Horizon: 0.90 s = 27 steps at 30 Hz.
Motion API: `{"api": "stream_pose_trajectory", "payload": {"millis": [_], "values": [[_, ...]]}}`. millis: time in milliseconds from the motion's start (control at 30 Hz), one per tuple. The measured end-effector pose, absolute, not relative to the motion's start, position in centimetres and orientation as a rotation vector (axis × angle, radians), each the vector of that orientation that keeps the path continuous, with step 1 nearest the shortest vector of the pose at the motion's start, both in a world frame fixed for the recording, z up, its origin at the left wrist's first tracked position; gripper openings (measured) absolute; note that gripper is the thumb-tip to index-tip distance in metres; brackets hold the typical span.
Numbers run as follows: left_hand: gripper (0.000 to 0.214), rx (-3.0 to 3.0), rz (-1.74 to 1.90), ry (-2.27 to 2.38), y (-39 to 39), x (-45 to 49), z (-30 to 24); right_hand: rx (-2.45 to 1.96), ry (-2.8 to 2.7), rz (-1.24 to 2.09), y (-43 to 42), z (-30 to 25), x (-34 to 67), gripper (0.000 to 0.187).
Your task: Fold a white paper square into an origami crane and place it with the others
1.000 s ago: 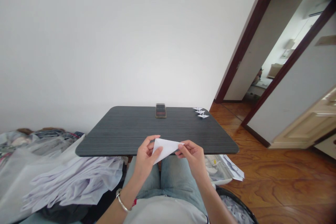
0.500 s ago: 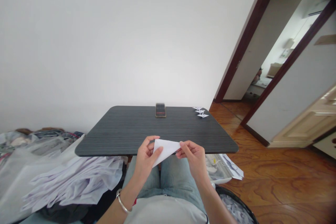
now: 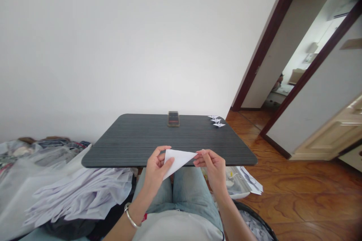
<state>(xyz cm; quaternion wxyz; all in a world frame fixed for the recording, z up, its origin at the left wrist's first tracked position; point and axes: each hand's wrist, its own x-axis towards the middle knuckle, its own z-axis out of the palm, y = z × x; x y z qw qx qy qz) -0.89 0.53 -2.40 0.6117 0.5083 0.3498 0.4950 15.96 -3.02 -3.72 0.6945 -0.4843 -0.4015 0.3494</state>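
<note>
Just past the near edge of the dark table (image 3: 166, 139), a white sheet of paper (image 3: 178, 160) is folded into a triangle, its narrow point facing right. My left hand (image 3: 158, 163) grips the wide end, thumb across the front and fingers behind. At the narrow point, my right hand (image 3: 210, 160) is closed, with thumb and fingertips at the very tip; how much paper lies between them is hidden. Several small folded paper cranes (image 3: 217, 121) stand in a row at the table's far right corner.
A small dark framed stand (image 3: 173, 119) sits at the table's back edge. Left of my legs lie piles of white cloth or paper (image 3: 82, 194). Beneath the table's right side are a tray (image 3: 239, 182) and a black-rimmed bin (image 3: 256, 222) of paper scraps. A doorway (image 3: 271, 45) opens at right.
My right hand has slid slightly right along the paper's narrow end, baring more of the tip. My left hand and the paper have shifted barely leftward.
</note>
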Motion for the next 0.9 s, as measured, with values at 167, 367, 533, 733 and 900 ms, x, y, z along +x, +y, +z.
{"api": "stream_pose_trajectory", "payload": {"millis": [167,367,533,733,900], "values": [[0.047,1.19,1.109,0.78,0.5,-0.8,-2.4,-1.108,-0.975,0.859,-3.1,-3.5,15.9,0.026],[0.046,1.236,1.097,0.815,0.7,-1.2,-2.2,-1.155,-1.048,0.889,-3.1,-3.3,16.3,0.029],[0.046,1.235,1.08,0.82,1.1,-1.8,-2.2,-1.162,-1.105,0.929,-3.1,-3.1,17.0,0.029],[0.047,1.223,1.047,0.815,1.3,-2.1,-2.2,-1.137,-1.157,0.903,-3.3,-2.9,17.3,0.034],[0.044,1.229,1.042,0.815,1.3,-2.1,-2.0,-1.118,-1.158,0.937,-3.4,-3.0,17.3,0.03]]}}
